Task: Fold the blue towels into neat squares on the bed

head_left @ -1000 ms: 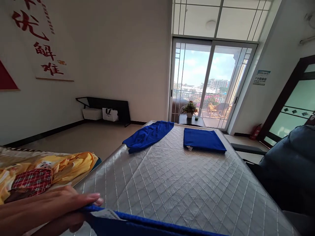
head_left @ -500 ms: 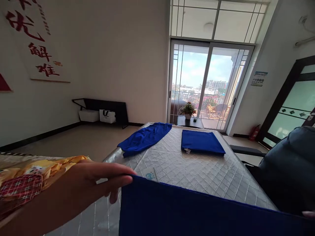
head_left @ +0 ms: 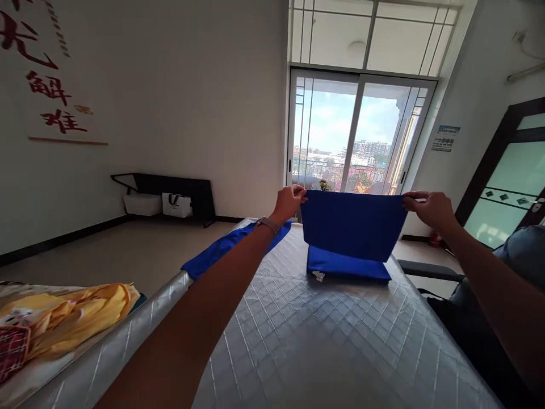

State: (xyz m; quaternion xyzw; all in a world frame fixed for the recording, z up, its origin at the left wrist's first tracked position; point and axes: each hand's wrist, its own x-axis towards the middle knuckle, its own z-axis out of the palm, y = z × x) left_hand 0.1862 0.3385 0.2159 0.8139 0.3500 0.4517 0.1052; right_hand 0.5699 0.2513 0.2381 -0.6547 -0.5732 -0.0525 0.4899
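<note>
A folded blue cloth [head_left: 353, 224] hangs between my two outstretched hands. My left hand [head_left: 292, 203] pinches its upper left corner, and my right hand [head_left: 428, 205] grips the upper right one. The cloth's lower edge is just over a folded blue stack [head_left: 347, 268], which has a white tag at its near left corner. Most of that stack's back part is hidden behind the held cloth. A crumpled blue cloth [head_left: 221, 250] lies along the left edge of the table, partly covered by my left forearm.
A silver quilted cover [head_left: 289, 318] spreads over the table. Yellow fabric [head_left: 102, 312] lies on a surface at lower left. A dark padded seat [head_left: 523, 255] stands at right. Beyond are glass sliding doors [head_left: 327, 125] and a low black bench [head_left: 170, 193] holding white bags.
Both my hands have carried the blue cloth forward, from close to me to above the folded stack. My right hand, barely in view before, now shows fully.
</note>
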